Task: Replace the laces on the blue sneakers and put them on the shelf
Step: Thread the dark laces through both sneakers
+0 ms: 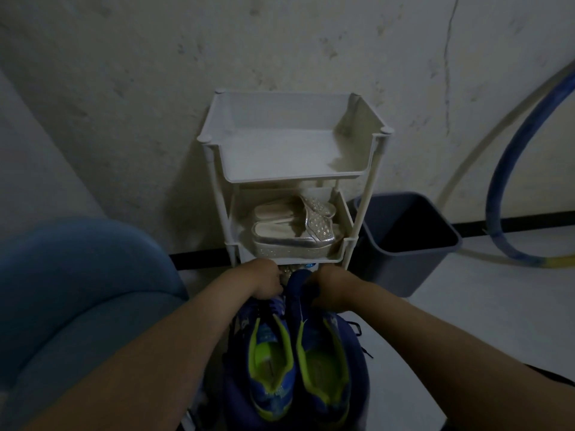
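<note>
Two blue sneakers with lime-green lining lie side by side below me, heels towards me: the left sneaker [271, 365] and the right sneaker [323, 362]. My left hand [264, 283] grips the front of the left sneaker. My right hand [331, 286] grips the front of the right one. Both toes point at the white tiered shelf [289, 172], just below its middle tier. The shelf's top tier holds nothing. A dark lace end [357, 329] trails to the right of the right sneaker.
A pair of silver platform sandals [292, 227] sits on the middle tier. A dark grey bin [404, 241] stands right of the shelf. A blue upholstered seat [77, 293] is on my left. A blue hoop [510, 188] leans on the wall at right.
</note>
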Tool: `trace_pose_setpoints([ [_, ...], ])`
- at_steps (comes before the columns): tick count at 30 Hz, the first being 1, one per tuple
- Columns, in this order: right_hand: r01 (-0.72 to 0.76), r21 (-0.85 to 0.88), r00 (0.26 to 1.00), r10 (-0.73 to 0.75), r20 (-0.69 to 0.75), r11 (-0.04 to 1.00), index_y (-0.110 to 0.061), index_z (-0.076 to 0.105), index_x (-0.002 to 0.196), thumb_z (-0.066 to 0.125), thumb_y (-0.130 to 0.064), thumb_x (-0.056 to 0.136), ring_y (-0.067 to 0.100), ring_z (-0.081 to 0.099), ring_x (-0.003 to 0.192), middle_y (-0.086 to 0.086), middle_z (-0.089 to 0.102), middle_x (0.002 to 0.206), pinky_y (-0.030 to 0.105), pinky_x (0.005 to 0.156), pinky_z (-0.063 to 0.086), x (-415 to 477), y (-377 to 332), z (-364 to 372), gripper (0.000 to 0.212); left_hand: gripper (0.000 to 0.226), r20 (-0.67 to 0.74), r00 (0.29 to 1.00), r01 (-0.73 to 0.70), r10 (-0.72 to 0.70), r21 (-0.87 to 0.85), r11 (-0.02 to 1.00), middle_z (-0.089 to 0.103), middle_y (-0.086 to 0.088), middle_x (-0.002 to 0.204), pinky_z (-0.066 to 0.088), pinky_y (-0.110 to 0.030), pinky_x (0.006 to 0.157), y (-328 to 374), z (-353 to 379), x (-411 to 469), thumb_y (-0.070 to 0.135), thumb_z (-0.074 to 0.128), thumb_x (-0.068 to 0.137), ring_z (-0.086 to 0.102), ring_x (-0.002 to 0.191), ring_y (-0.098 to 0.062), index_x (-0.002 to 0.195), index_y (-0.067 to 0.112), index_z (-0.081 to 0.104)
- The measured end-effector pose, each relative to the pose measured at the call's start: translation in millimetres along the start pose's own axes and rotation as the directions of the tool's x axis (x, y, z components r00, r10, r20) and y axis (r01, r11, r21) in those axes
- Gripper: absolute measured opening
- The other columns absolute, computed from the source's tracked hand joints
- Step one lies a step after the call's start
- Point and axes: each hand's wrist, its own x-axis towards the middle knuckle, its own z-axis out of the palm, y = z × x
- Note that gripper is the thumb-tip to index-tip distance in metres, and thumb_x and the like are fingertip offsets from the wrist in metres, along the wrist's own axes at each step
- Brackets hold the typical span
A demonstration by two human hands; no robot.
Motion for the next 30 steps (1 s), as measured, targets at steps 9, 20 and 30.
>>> trace_pose_setpoints([
  [9,0.063,0.36,0.988,-0.008,-0.151,0.931,-0.018,0.069,0.078,0.061,-0.033,0.091,0.014,0.062,0.072,0.002,0.067,0.077,0.024,0.062,0.048,-12,-29,-28,0.022,0.017,0.042,0.999,0.03,-0.003,-0.643,0.765,0.065,-0.005,0.065,0.048,-0.034,0.062,7,-40,-30,0.018,0.053,0.094,0.054,0.05,-0.018,0.082,0.009,0.061],
  [20,-0.054,0.998,0.946,-0.319,0.055,0.013,-0.004,0.056,0.119,0.042,-0.026,0.091,0.038,0.063,0.091,0.023,0.06,0.094,0.048,0.097,0.041,-17,-18,-41,0.039,0.031,-0.252,0.967,-0.253,0.035,-0.937,0.241,0.074,-0.008,0.099,0.057,-0.03,0.077,25,-52,-44,-0.007,0.046,0.093,0.071,0.087,-0.018,0.109,0.009,0.067],
  [30,-0.22,0.732,0.975,0.174,0.139,0.645,-0.012,0.068,0.084,0.061,-0.021,0.09,0.012,0.035,0.045,0.001,0.046,0.063,0.026,0.046,0.028,-29,21,-36,0.013,0.022,-0.196,0.961,0.141,-0.196,-0.261,0.955,0.072,-0.011,0.089,0.056,-0.036,0.077,-20,-42,-22,0.023,0.058,0.094,0.069,0.077,-0.024,0.09,0.005,0.069],
])
